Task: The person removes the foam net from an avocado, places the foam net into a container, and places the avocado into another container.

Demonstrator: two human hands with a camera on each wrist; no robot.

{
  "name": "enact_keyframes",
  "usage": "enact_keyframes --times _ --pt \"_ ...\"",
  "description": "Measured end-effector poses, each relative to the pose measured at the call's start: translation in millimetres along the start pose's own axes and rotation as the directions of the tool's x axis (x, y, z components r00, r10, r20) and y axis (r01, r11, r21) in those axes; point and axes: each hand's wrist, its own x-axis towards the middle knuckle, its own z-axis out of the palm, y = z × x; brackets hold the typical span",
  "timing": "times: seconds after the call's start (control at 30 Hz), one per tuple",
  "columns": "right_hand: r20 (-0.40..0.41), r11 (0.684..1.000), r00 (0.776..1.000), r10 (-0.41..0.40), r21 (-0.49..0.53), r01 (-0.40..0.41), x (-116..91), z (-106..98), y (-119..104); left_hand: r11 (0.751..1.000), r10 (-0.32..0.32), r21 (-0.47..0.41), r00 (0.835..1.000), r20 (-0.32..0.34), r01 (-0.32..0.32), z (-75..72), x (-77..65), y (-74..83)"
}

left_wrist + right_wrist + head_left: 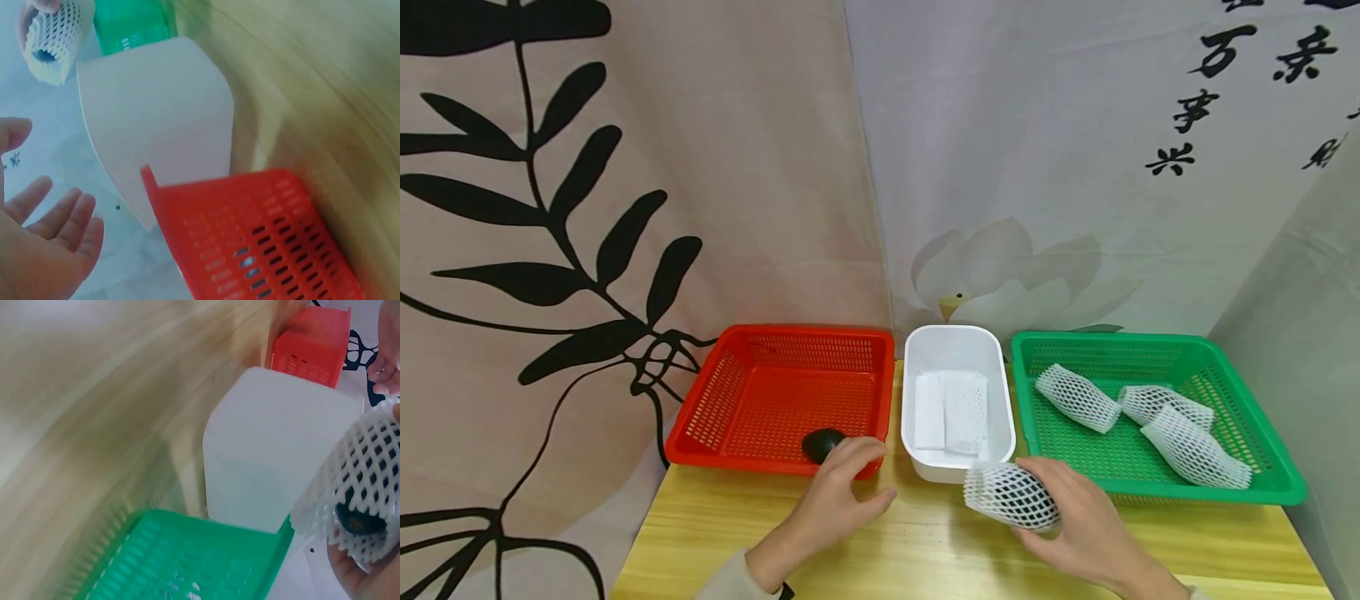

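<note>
My right hand [1082, 521] grips a white foam net sleeve [1011, 497] in front of the white bin. Inside that sleeve a dark green fruit, like an avocado [359, 519], shows at the open end in the right wrist view. My left hand [831, 508] hovers by the front rim of the red basket [760, 461], its fingers spread and relaxed with nothing in them. Just beyond its fingertips another dark green fruit [822, 444] lies in the basket, partly hidden by the hand in the head view.
Between the baskets stands a white bin [917, 350] with flat foam net sleeves [964, 412] in it. At right, a green basket [1150, 483] contains several net-sleeved pieces [1198, 450]. All stand on a wooden table [925, 558] against a printed curtain [760, 167].
</note>
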Motion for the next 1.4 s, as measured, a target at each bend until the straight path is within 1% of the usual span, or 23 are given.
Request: enact_keyframes --times 0.2,0.3,0.4,0.47,0.53,0.63,0.7,0.77,0.87,1.07,1.2,1.27,1.4 --pt "0.074 1.0 0.997 0.027 0.013 -0.028 -3 9 -9 0.995 0.089 -0.038 0.996 -0.011 -0.089 13.2 -2.9 6.6" --pt "0.089 1.0 0.996 0.016 0.012 -0.017 -6 13 -12 0.991 0.127 -0.04 0.992 0.011 -0.126 19.6 -5.9 9.3" --pt "0.122 1.0 0.992 0.027 0.012 -0.029 -9 17 -15 0.99 0.143 -0.007 0.988 0.052 -0.143 26.1 -10.8 10.2" --pt "0.156 0.999 0.986 0.052 0.007 -0.054 -11 20 -17 0.986 0.161 0.036 0.984 0.074 -0.164 30.4 -14.3 9.5" --pt "0.191 0.997 0.978 0.08 0.0 -0.082 -14 24 -19 0.976 0.189 0.091 0.977 0.094 -0.198 35.1 -17.2 8.0" --pt "0.227 0.994 0.968 0.107 -0.001 -0.11 -17 30 -20 0.953 0.253 0.141 0.96 0.121 -0.269 42.7 -19.3 4.8" --pt "0.239 0.993 0.964 0.118 0.001 -0.121 -20 35 -19 0.937 0.291 0.157 0.947 0.137 -0.311 48.0 -20.2 2.4" --pt "0.25 0.991 0.959 0.131 0.0 -0.135 -23 40 -18 0.931 0.305 0.162 0.94 0.154 -0.328 52.8 -21.3 0.3" --pt "0.266 0.987 0.952 0.154 -0.003 -0.159 -27 48 -15 0.933 0.294 0.159 0.939 0.179 -0.322 59.1 -23.8 -2.8" --pt "0.325 0.977 0.923 0.206 -0.01 -0.215 -32 61 -12 0.952 0.225 0.153 0.946 0.233 -0.264 70.6 -28.6 -10.2" --pt "0.354 0.974 0.91 0.215 -0.015 -0.225 -35 67 -10 0.962 0.183 0.151 0.948 0.26 -0.227 78.2 -30.4 -15.0" --pt "0.366 0.976 0.908 0.205 -0.007 -0.217 -36 70 -9 0.96 0.186 0.156 0.948 0.259 -0.232 81.3 -30.6 -16.9" --pt "0.359 0.98 0.915 0.186 -0.003 -0.198 -39 75 -7 0.953 0.208 0.166 0.944 0.256 -0.255 85.9 -30.5 -19.2"
